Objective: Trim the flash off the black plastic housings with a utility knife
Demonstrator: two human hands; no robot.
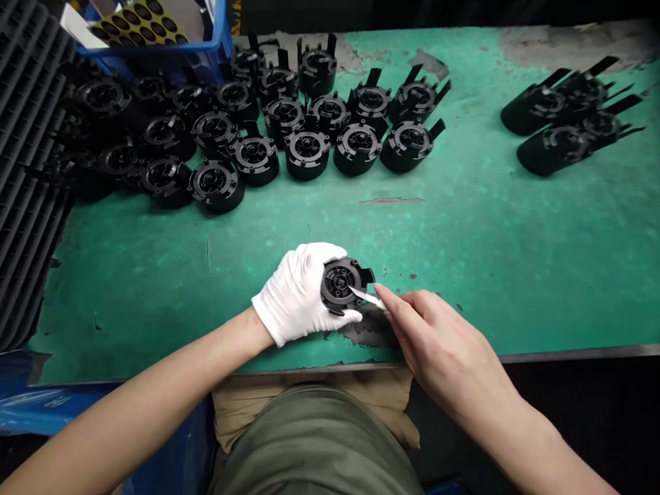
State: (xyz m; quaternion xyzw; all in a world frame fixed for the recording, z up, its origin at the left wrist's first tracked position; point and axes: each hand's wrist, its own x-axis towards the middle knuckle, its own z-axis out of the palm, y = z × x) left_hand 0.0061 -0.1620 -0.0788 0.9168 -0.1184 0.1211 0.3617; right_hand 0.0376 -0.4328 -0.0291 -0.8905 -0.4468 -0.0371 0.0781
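1. White fabric covers the left hand [293, 295], which is wrapped round a black part [333, 297], digits set along its far and near edges. Whether the part's underside rests on the green bench [247, 237] cannot be told.

2. Facing upward, the part shows rings about a small hub [340, 282]; a tab [368, 276] juts from its right side.

3. Bare, the right hand [438, 337] pinches a slim, pale blade [365, 297] to the right of the part and a little nearer the body. Its fingers hide the rest of the tool.

4. Everything seems to turn on how blade meets part: the blade's long axis slants leftward and slightly away from the body, its tip over the part's face, just beside the hub. Touching or hovering, it is too small to tell.

5. From the right hand, the part lies left and slightly farther out, across the blade's length; the left hand is nearer, in contact with it.

6. Beyond the part, mostly leftward, stand similar parts [306, 155]; behind those, a blue box [203, 62]. A smaller group [554, 148] sits well to the part's right.
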